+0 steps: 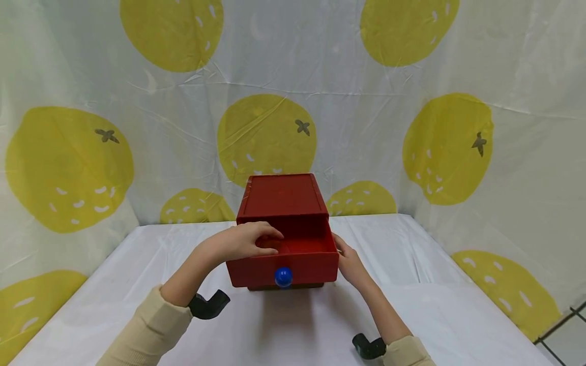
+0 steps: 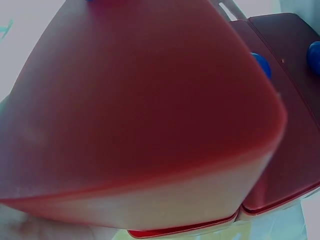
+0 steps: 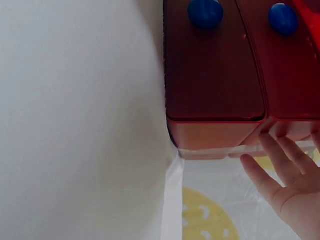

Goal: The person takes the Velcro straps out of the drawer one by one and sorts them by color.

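A red drawer unit (image 1: 283, 195) stands on the white-covered table, its top drawer (image 1: 316, 265) pulled out toward me. A blue knob (image 1: 284, 277) sits on that drawer's front. My left hand (image 1: 240, 241) reaches over the drawer's left side, with loosely bent fingers and thumb inside and nothing visible between them. In the left wrist view the drawer front (image 2: 145, 110) hides most of that hand. At the right side is my right hand (image 1: 351, 264); in the right wrist view its fairly straight fingers (image 3: 280, 162) reach to the unit's side wall, some fingertips cut off by the frame edge.
Below the pulled-out drawer, the right wrist view shows other closed red drawers (image 3: 215, 75) with blue knobs (image 3: 205, 12). White cloth (image 1: 412, 305) covers the table. A curtain (image 1: 357, 132) printed with yellow lemons hangs behind. Black wrist mounts (image 1: 209, 305) are on both forearms.
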`<state>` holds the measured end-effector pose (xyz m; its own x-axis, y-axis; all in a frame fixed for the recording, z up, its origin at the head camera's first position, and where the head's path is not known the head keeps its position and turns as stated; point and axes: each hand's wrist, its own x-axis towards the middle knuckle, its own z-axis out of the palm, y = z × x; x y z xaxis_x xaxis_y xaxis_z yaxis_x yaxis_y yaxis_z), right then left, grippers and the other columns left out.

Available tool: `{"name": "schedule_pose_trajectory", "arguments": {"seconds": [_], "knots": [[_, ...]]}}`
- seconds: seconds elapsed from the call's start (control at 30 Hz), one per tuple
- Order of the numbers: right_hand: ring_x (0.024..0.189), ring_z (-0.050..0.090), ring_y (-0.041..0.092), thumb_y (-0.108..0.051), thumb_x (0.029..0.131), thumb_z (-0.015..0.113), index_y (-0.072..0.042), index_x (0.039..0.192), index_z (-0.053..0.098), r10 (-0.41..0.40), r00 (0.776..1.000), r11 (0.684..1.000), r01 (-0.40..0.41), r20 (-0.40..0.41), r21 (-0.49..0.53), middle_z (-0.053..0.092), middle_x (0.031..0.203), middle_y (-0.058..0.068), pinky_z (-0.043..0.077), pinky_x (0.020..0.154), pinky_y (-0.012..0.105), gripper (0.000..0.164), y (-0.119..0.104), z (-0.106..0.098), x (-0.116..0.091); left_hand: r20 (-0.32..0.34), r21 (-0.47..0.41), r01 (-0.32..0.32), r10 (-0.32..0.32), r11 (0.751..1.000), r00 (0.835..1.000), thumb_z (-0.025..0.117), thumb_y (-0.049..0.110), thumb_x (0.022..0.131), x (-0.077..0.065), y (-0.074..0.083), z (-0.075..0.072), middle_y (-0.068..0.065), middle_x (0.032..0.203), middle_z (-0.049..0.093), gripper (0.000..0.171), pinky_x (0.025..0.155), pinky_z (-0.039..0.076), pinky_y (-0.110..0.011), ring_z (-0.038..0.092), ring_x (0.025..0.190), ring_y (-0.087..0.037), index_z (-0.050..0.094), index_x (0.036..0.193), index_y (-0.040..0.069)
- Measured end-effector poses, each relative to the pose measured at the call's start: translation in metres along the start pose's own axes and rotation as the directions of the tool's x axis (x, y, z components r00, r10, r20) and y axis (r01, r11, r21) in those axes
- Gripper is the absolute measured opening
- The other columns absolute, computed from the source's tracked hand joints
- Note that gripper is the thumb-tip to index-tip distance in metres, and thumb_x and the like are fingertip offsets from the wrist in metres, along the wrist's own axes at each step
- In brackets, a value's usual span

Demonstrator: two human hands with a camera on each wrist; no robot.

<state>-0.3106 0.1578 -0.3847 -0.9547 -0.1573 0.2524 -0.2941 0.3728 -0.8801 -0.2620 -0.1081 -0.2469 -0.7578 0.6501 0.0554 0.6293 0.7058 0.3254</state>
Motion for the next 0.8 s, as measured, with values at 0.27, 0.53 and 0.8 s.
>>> {"name": "schedule_pose_trajectory", "arguments": {"seconds": [0.27,0.53,0.8], "knots": [[0.117,0.05,0.038,-0.023,0.094,0.041,-0.015,0.139,0.036,0.011,1.0,1.0,-0.011,-0.004,0.008,0.048,0.133,0.019,0.044,0.095,0.049,0.046,-0.0017,0.0001,-0.0016,-0.006,0.052,0.022,-0.022,0.998,1.0,0.064,0.026,0.084,0.0032,0.0014,-0.0017,-0.002,0.12,0.057,0.037,0.096,0.045,-0.037,0.051,0.114,-0.019,0.059,0.119,0.014],[0.116,0.051,0.038,-0.023,0.094,0.041,-0.016,0.139,0.037,0.012,1.0,1.0,-0.012,-0.008,0.021,0.049,0.132,0.018,0.044,0.094,0.049,0.046,0.0007,0.0003,-0.0004,0.029,0.039,0.035,-0.036,0.999,0.999,0.065,0.023,0.083,0.0067,-0.0005,-0.0052,-0.002,0.116,0.06,0.036,0.093,0.046,-0.035,0.053,0.109,-0.018,0.061,0.117,0.013],[0.116,0.051,0.038,-0.024,0.093,0.041,-0.017,0.139,0.037,0.016,1.0,1.0,-0.016,-0.007,0.025,0.049,0.133,0.017,0.044,0.094,0.049,0.046,0.0006,0.0016,-0.0021,0.097,-0.006,0.069,-0.068,0.998,0.993,0.064,0.02,0.083,0.0075,-0.0011,-0.0058,-0.001,0.113,0.061,0.033,0.087,0.048,-0.031,0.055,0.103,-0.015,0.062,0.115,0.012]]}}
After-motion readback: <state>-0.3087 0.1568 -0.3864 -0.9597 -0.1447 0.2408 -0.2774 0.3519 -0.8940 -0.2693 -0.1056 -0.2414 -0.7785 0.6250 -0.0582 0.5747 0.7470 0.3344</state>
